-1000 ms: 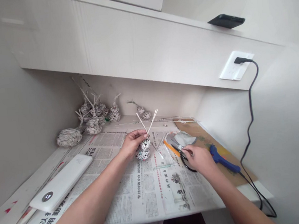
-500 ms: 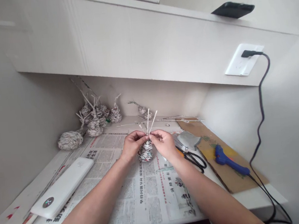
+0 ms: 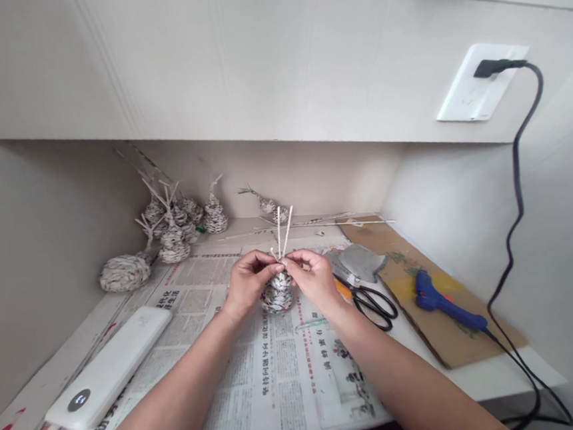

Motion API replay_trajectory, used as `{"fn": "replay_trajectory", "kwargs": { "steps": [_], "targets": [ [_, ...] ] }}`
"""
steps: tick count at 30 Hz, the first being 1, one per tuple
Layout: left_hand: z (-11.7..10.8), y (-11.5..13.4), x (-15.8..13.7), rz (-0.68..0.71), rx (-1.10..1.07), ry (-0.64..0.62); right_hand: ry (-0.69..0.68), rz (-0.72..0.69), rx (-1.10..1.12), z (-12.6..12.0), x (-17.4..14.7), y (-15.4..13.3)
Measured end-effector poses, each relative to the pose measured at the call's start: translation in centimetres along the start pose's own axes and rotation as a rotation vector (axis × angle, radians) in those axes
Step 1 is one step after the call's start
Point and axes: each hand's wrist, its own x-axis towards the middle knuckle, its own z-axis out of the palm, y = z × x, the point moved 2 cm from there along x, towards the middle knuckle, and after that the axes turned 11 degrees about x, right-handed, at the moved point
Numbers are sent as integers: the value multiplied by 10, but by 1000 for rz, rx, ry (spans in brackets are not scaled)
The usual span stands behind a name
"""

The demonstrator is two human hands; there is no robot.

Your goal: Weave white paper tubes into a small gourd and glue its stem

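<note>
A small gourd-shaped piece woven from rolled newspaper strips (image 3: 277, 297) stands upright on the newspaper sheets (image 3: 229, 367). Thin paper sticks (image 3: 284, 232) rise from its narrow top. My left hand (image 3: 252, 278) pinches the neck from the left, thumb and forefinger at the base of the sticks. From the right, my right hand (image 3: 312, 274) pinches the same spot, and the two thumbs nearly meet. The fingertips cover the neck, so the weave there is hidden. Black-handled scissors (image 3: 374, 304) lie just right of my right hand, beside a grey scrap (image 3: 361, 262).
Several woven paper gourds (image 3: 173, 241) stand at the back left. Long thin paper rods (image 3: 312, 224) lie along the back. A white power bank (image 3: 111, 364) rests at left. On cardboard (image 3: 437, 335) at right lies a blue glue gun (image 3: 448, 308), its cord trailing off. A low panel (image 3: 253, 64) overhangs the table.
The camera view has tilted down and shifted slightly. Both hands stay pinched at the gourd's neck, and the upright sticks lean slightly differently.
</note>
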Motion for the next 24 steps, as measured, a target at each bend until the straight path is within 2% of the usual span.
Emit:
{"fn": "replay_trajectory", "kwargs": {
  "steps": [3, 6, 13, 22, 24],
  "targets": [
    [0, 5, -1, 30, 23, 3, 5, -50, -55, 0, -1, -5],
    [-3, 8, 1, 25, 6, -62, -8, -59, -51, -1, -2, -7],
    [-7, -1, 7, -180, -177, -189, -153, -22, -18, -3, -2, -5],
    [-5, 9, 2, -21, 3, -78, -80, -27, -44, -5, 0, 2],
    [-6, 12, 1, -5, 30, -100, -66, -33, -45, -6, 0, 0]
  ]
}}
